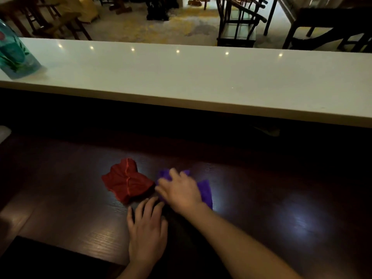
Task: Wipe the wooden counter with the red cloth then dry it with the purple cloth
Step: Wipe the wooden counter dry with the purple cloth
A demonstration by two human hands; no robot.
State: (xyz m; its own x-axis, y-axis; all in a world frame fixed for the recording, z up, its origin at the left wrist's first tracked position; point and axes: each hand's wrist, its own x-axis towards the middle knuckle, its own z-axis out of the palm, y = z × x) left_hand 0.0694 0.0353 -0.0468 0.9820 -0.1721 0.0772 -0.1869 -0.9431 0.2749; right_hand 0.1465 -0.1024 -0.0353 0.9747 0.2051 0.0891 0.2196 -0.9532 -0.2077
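dark polished wood forms the wooden counter (261, 198), which spans the lower half of the head view and shows pale light reflections on its right part.

red cloth (127, 181): lies crumpled on the wooden counter, left of centre. no hand rests on it. its right edge is just beside the purple cloth.

purple cloth (205, 190): lies flat on the wooden counter, immediately right of the red cloth. most of it is covered by the right hand; its far edge and right portion remain visible.

right hand (180, 191): placed palm down on top of the purple cloth, forearm entering from the lower right. fingers (174, 173) are slightly spread and extended toward the red cloth, pressing onto the fabric; whether they gather any of it cannot be told.

left hand (148, 228): placed palm down on the bare wood, just in front of the two cloths. fingers (150, 204) are loosely spread and hold nothing; the fingertips lie near the lower edge of the red cloth.

white ledge (181, 77): raised, runs across behind the wooden counter. a teal bottle (15, 55) stands at its left end. dark wooden chairs (239, 23) stand on the floor beyond.
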